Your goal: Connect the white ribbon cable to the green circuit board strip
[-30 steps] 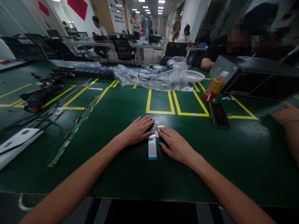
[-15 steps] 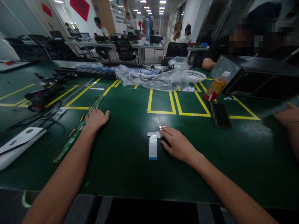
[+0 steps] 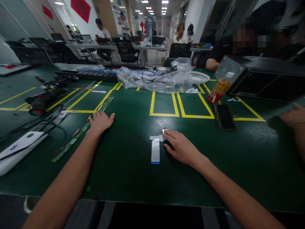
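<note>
My left hand lies over a long, narrow green circuit board with gold-coloured connectors along one edge. Its fingers are stretched across the board and the thumb points out to the right, so the hand is open. The board slants away from me, its far end showing past my fingers. My right hand rests with its fingertips on one end of a folded white flat ribbon cable. The fingers are extended and the thumb stands apart. A blue strip edges the cable's near end. Something dark, perhaps shadow, shows under the palm.
Left of the board lie a white device, black cables and a black-and-red power tool. Clear plastic wrap and a white basket are farther back. To the right are a drink bottle, a dark phone-like object, a black case and another person's hand.
My left hand has shifted slightly right, and the circuit board has turned with it, its far end swinging right. My right hand and the ribbon cable stay put.
</note>
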A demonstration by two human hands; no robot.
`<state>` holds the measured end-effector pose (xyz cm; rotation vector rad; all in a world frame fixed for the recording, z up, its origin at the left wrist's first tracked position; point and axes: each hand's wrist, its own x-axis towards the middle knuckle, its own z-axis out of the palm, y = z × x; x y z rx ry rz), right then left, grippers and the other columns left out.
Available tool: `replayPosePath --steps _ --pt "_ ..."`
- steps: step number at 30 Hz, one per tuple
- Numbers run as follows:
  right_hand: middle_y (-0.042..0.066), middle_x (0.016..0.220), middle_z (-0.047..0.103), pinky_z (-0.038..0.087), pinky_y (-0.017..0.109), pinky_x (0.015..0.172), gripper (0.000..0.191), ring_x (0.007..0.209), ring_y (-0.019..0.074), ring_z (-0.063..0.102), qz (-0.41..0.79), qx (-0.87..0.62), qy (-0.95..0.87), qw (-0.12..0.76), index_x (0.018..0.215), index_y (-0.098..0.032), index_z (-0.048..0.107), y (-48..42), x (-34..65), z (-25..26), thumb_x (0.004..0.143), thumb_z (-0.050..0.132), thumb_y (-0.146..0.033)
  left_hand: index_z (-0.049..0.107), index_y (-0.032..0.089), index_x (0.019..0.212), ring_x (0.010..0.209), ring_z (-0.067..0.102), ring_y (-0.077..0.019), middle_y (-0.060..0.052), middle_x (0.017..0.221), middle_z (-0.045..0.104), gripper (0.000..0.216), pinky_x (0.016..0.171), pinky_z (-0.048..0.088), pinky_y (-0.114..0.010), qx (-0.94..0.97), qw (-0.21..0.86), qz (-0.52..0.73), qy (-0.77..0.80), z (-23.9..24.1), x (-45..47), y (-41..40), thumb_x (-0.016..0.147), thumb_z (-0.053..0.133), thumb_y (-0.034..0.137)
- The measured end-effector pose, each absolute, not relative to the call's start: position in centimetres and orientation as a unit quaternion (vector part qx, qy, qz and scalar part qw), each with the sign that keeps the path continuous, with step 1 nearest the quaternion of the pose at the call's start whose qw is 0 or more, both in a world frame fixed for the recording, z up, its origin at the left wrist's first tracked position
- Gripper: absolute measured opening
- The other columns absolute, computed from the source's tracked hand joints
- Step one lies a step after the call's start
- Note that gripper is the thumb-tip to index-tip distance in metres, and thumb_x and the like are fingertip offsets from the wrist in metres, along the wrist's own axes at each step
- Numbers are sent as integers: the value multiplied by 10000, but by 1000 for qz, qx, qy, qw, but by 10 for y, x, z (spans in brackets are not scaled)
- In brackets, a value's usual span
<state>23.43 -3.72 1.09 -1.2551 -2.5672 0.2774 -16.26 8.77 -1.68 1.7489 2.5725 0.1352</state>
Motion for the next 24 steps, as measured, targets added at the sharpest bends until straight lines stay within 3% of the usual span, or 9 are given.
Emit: replayPosePath --steps 5,13,24 --pt "161 1500 541 398 563 1147 464 1400 312 483 95 -434 -887 129 1424 -182 559 -40 232 12 969 548 -273 344 15 1544 1524 206 -377 -215 1634 262 778 1191 195 -620 723 43 11 689 -11 -116 76 1004 223 562" --pt "195 1529 497 371 525 1166 509 1427 309 447 68 -429 -896 90 1455 -113 515 -51 219 14 975 513 -285 257 132 1599 1557 122 -247 -116 1673 179 701 1252 70 -495 917 136 12 376 1 -2 13 1044 278 560" --pt "193 1532 488 373 505 1177 504 1429 307 445 57 -471 -876 84 1465 -60 507 -55 210 13 999 420 -231 267 155 1594 1555 137 -217 -98 1668 212 648 1258 88 -460 922 160 17 353 6 3 3 1060 301 522"
